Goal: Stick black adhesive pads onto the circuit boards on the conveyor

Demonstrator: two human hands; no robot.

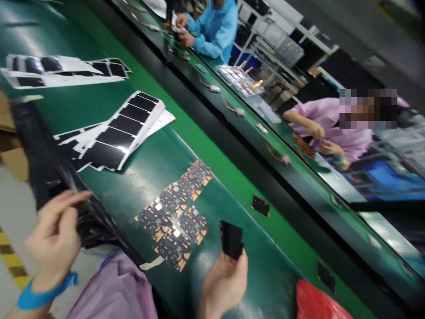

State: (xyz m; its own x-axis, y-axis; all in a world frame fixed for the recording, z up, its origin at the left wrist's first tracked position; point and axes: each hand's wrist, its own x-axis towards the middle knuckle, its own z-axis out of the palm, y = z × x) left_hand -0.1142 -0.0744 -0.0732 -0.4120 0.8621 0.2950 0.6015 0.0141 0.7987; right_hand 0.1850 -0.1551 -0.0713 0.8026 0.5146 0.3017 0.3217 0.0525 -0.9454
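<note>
Meanwhile, work at the green table (229, 175).
Right hand (224, 283) pinches a black piece (231, 239) near the flex sheets (175, 208); left hand (55, 237), fingers half-curled, touches black film (46, 164), grip unclear.

Nothing legible shows anywhere: no words, labels, brands or numbers. The black-and-white sheets (116, 133) at ten o'clock on the worktop (156, 166), the patterned circuit panel (175, 217) at centre, the black piece (231, 239) pinched in the right hand (224, 283) at six o'clock and the black film (40, 146) gripped by the left hand (53, 239) at eight o'clock carry only blurred, unlettered surfaces.
</note>
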